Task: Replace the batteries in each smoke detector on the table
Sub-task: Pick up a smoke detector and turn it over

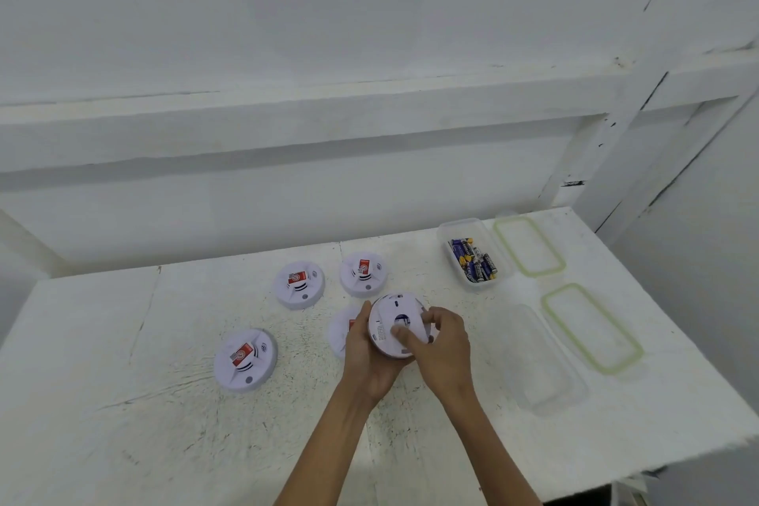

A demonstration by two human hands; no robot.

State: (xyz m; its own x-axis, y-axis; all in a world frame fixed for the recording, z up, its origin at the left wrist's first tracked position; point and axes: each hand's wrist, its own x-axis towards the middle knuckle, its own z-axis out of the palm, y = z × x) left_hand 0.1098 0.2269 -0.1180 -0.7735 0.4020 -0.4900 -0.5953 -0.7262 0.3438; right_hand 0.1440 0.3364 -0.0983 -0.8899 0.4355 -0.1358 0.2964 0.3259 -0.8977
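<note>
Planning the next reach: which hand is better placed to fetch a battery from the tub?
Probably right: the right hand sits on the side of the battery tub, while the left hand cradles the detector and should keep it steady.

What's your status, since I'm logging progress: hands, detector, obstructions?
Left hand cradles upturned smoke detector; right hand grips its back. Four other detectors lie face up. Nothing in the way.
</note>
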